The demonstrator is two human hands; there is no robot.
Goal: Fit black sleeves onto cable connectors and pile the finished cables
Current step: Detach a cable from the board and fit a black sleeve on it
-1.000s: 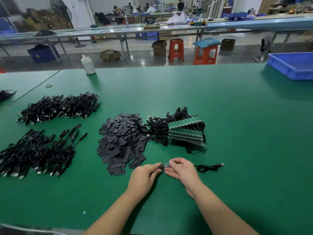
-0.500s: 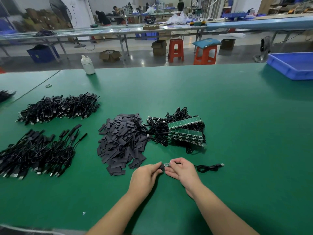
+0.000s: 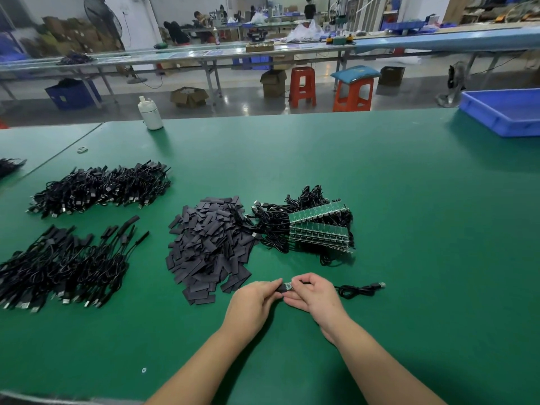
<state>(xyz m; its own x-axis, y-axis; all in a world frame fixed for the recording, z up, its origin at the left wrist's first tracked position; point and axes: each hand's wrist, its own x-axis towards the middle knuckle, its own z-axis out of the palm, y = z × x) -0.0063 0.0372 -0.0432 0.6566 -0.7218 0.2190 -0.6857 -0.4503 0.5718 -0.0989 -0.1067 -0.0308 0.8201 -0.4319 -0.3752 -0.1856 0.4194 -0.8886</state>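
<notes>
Both hands are pinched: a black sleeve (image 3: 281, 287) by the left hand (image 3: 253, 302), the cable (image 3: 355, 290) connector by the right hand (image 3: 314, 293); the blue tray's (image 3: 479, 112) contents are hidden.

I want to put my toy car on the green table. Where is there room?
Bare green lies right of the cable, up to the blue tray, and behind the piles near the white bottle. The left is crowded: cable piles, sleeve heap, hands.

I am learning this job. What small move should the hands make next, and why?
Probably slide the black sleeve further right along the small board: the left hand pinches it at the board's end, green is still bare, and the right hand holds the cable side.
</notes>
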